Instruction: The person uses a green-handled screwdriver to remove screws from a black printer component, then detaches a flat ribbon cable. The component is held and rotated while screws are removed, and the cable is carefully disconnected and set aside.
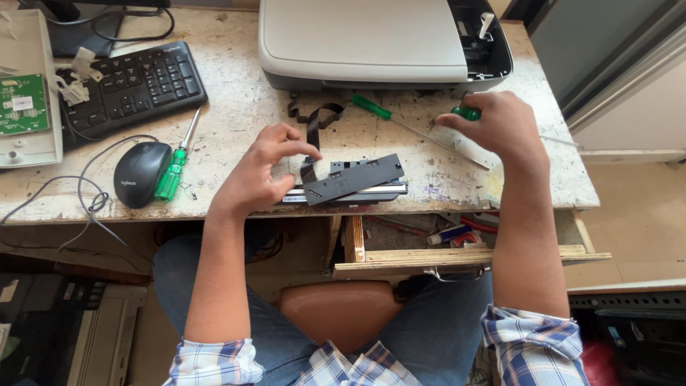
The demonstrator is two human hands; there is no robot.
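Note:
My left hand (261,171) rests at the front edge of the worn table (236,107), fingers touching the left end of a long dark grey printer part (354,179) with a black ribbon cable (312,129) curling up from it. My right hand (496,129) is closed around the green handle of a screwdriver (468,113) farther right. A second green-handled screwdriver (400,125) lies loose on the table between the hands, its shaft pointing right.
A grey printer (364,39) stands at the back. At left lie a black keyboard (136,86), a black mouse (141,174), a third green screwdriver (175,168) and a green circuit board (21,104). An open wooden drawer (464,254) hangs below the table.

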